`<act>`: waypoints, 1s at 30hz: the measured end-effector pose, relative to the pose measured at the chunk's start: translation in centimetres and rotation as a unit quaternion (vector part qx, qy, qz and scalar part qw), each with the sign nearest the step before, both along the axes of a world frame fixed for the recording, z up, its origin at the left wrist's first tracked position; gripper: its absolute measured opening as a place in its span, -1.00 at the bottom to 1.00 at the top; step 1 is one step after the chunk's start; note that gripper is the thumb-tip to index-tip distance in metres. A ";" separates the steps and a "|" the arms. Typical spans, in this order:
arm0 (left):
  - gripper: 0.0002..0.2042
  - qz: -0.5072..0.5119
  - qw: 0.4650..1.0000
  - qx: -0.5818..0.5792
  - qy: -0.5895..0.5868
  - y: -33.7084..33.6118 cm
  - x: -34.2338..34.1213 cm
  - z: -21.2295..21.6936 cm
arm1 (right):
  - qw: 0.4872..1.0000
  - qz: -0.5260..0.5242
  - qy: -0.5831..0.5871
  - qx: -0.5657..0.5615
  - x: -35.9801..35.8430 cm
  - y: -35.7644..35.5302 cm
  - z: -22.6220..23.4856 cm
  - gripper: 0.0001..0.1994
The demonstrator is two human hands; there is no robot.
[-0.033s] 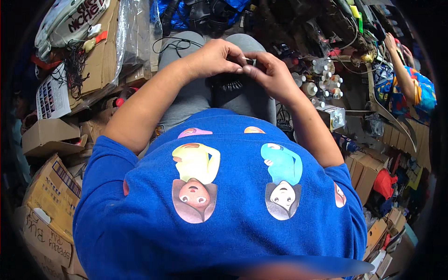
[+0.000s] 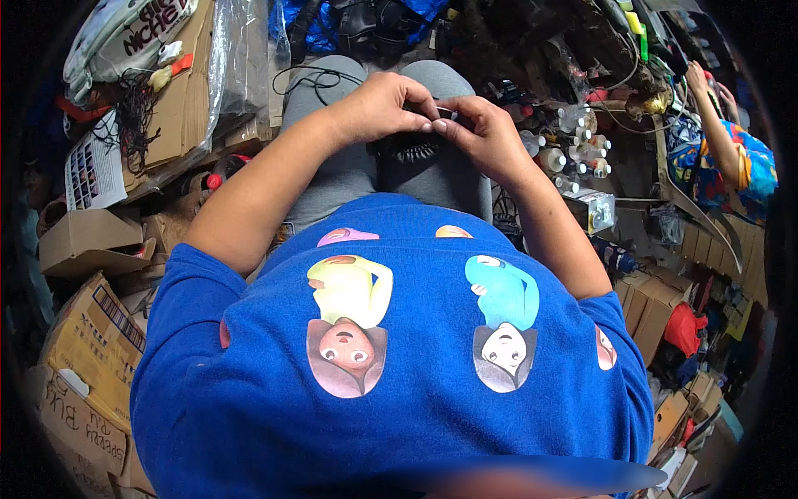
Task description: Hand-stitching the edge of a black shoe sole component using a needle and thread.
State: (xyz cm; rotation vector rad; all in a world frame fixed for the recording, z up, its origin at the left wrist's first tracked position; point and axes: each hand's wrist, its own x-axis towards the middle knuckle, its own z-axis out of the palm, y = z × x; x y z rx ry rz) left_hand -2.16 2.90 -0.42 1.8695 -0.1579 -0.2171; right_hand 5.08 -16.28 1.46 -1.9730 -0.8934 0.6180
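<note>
Above my lap, my left hand [image 2: 391, 104] and my right hand [image 2: 474, 129] meet with thumbs almost touching. Both are closed in a pinch. A thin, pale-edged strand [image 2: 446, 109] runs between their fingers; its exact kind is too small to make out. Below the hands, between my thighs, lies a dark item [image 2: 407, 151] with a row of pale, ridge-like loops, partly covered by the fingers. A thin black cord [image 2: 320, 79] lies in loose loops over my left knee, beside the left wrist.
Several capped clear bottles [image 2: 573, 150] stand right of my right forearm. Flattened cardboard with plastic sheeting [image 2: 220, 75] is at the left, above an open carton [image 2: 87, 245]. Black footwear [image 2: 366, 29] lies beyond my knees. Another person's arm [image 2: 719, 133] shows at far right.
My hands tilt slightly, and the strand between the fingers shows more plainly. The other person's hand at far right has shifted a little.
</note>
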 end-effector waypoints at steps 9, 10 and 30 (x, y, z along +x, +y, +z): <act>-0.92 0.070 0.992 0.054 -0.090 -0.1 -2.7 -0.3 | 0.998 0.032 0.018 -0.056 1.2 -0.9 -1.3 -0.84; -0.92 0.073 0.991 0.056 -0.094 -0.2 -2.6 -0.2 | 0.998 0.031 0.017 -0.057 1.4 -1.0 -1.2 -0.84; -0.72 -0.073 0.972 -0.106 0.198 0.8 1.7 0.3 | 0.994 0.040 -0.085 -0.049 2.2 -2.2 1.5 -0.81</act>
